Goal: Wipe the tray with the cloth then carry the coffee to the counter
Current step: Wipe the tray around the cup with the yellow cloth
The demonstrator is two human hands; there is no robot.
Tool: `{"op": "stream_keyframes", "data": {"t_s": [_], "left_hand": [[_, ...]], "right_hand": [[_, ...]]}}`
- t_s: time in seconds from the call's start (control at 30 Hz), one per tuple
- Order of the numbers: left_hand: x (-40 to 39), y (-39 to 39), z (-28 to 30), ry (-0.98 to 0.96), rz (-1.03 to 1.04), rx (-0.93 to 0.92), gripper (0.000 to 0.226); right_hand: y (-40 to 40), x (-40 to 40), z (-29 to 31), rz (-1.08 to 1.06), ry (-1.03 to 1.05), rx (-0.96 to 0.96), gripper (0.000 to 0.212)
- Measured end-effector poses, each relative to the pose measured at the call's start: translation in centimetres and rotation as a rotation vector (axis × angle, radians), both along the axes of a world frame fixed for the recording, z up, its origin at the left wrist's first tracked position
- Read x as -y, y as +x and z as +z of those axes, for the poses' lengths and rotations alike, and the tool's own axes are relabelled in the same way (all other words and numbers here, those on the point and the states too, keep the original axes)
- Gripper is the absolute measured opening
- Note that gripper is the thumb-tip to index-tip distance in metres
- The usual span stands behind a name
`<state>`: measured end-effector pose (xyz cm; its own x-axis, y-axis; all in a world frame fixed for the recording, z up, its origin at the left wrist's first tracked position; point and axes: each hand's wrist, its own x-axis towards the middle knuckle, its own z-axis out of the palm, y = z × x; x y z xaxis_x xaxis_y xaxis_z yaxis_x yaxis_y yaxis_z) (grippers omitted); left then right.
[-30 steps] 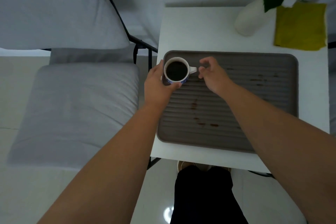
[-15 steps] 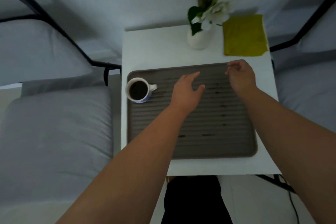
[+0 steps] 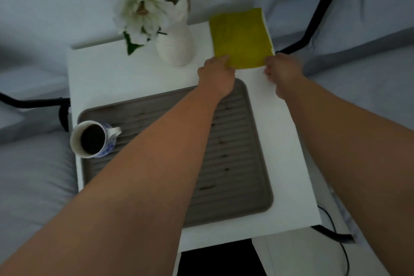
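Far left: grey cushions (image 3: 33, 186) of a black-framed seat (image 3: 29, 103), pushed close against the white table (image 3: 107, 74)

On the table, a grey ribbed tray (image 3: 237, 163), long side running left to right, dotted with small dark stains along its ridges

At the tray's left end, a white cup with blue pattern (image 3: 93, 139), upright, full of dark coffee, handle turned toward the tray's middle, body overhanging the left rim a little; well apart from both hands

Behind the tray, a white vase (image 3: 175, 45) holding a white flower (image 3: 141, 12) and green leaves, standing clear of the tray's far edge

Reaching diagonally over the tray, a bare forearm ending in the left hand (image 3: 216, 76), just past the tray's far right corner; fingertips (image 3: 220, 60) pressed to the near left corner of the yellow cloth (image 3: 242, 38), fingers fairly straight and close together; impossible to tell whether the corner is pinched or only touched

Yellow cloth lying flat and folded at the table's back right corner, just beside the vase, its right edge close to the table edge, entirely off the tray

At the cloth's near right corner, the right hand (image 3: 283, 74), fingers curled inward in a loose fist, knuckles touching or just short of the cloth's edge; grip hidden, so hold on the fabric cannot be told

Far right: more grey cushion (image 3: 369, 29) and a black frame bar (image 3: 318, 13) beyond the table, a thin dark cable (image 3: 340, 251) trailing on the floor below
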<state>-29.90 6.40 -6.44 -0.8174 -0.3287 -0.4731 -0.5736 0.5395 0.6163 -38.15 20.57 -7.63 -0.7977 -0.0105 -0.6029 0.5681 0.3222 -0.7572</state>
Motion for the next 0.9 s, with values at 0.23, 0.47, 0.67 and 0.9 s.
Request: {"op": "stream_keyframes", "data": {"t_s": [0.23, 0.47, 0.67, 0.9], "left_hand": [[1.0, -3.5, -1.6, 0.428, 0.625, -0.125, 0.052], [1.4, -3.8, -0.6, 0.45, 0.651, -0.145, 0.047], [0.5, 0.0, 3.9, 0.493, 0.594, -0.318, 0.048], [-0.4, 10.4, 8.5, 0.394, 0.454, -0.36, 0.044]], "right_hand": [[-0.9, 1.5, -1.8, 0.109, 0.189, -0.208, 0.053], [-2.2, 1.9, -1.5, 0.11, 0.067, -0.136, 0.033], [-0.4, 0.2, 4.1, -0.113, -0.394, -0.033, 0.02], [8.3, -4.1, 10.0, 0.185, -0.296, -0.089, 0.049]]}}
